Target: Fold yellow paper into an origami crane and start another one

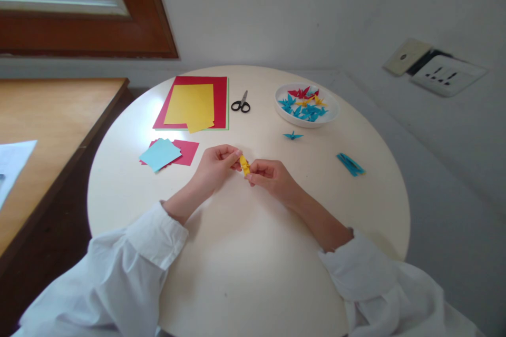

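A small folded yellow paper piece (244,164) is pinched between my left hand (217,164) and my right hand (270,175), just above the middle of the round cream table (245,263). Both hands have their fingers closed on it, one from each side. A white plate (330,115) at the back right holds several folded paper cranes in blue, red and yellow. One blue paper crane (293,136) lies on the table in front of the plate.
Large red and yellow paper sheets (193,102) lie at the back left, with black scissors (241,103) beside them. Small light-blue and red squares (164,153) sit left of my hands. A folded blue paper strip (350,164) lies at the right. A wooden desk (43,131) adjoins on the left.
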{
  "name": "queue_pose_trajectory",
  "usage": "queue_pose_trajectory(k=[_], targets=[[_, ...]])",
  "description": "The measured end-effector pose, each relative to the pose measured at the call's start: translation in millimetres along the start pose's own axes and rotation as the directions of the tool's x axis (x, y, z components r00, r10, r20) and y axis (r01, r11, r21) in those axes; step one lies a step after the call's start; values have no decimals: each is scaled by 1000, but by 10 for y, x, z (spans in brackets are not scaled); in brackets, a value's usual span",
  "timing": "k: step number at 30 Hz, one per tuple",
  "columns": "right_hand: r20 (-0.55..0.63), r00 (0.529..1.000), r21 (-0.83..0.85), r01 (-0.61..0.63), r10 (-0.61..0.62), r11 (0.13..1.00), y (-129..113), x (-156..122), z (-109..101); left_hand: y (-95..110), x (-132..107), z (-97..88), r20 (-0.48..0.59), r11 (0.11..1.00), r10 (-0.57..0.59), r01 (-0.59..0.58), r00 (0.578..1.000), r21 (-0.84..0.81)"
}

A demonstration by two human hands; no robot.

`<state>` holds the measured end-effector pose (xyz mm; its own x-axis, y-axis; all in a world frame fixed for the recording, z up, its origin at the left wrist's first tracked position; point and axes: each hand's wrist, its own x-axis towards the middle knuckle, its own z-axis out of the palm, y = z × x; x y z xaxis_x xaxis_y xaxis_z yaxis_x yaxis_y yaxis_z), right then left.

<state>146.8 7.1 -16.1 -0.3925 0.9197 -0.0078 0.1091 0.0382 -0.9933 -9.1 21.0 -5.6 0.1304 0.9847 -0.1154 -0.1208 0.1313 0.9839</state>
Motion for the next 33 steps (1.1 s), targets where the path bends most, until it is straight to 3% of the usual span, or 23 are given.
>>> queue_pose_trajectory(k=[16, 21, 26, 33], targets=[[-28, 1000, 13, -4, 4, 1000, -8, 13, -6, 10, 0, -4, 41, 994, -56, 60, 998, -88], [-183, 983, 13, 24, -21, 1000, 13, 39, -38, 20, 3, -24, -1, 991, -50, 50, 999, -128], [-347, 938, 56, -3, 22, 998, 26, 73, -63, 24, 3, -15, -44, 990, -89, 83, 995, -113], [-405, 913, 111, 6, 40, 994, 16, 88, -59, -19, 18, -27, -46, 992, -79, 74, 996, -104]])
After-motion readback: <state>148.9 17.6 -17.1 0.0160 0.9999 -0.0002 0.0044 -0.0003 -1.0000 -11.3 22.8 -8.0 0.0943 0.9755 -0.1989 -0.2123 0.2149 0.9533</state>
